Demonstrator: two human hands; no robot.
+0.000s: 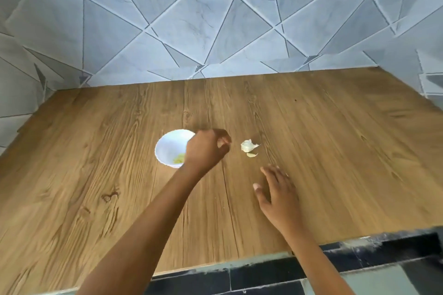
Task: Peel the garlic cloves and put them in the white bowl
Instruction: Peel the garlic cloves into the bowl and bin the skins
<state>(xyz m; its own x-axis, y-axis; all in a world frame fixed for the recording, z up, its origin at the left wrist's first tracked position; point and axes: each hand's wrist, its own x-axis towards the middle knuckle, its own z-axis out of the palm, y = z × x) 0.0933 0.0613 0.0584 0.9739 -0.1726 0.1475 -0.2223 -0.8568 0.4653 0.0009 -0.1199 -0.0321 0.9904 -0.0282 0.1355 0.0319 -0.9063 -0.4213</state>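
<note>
Head view: your left hand (207,148) curls by the bowl (170,144), hold unclear; right hand (278,190) splays empty; garlic (247,145) tip points right.

No readable text, label, brand, number or sign on anything.

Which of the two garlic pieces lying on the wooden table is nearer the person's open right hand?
The small loose clove. It lies just on the camera side of the larger white garlic chunk, toward the right hand.

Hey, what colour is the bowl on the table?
The bowl is white, with pale yellow bits inside; the head view shows it.
</note>
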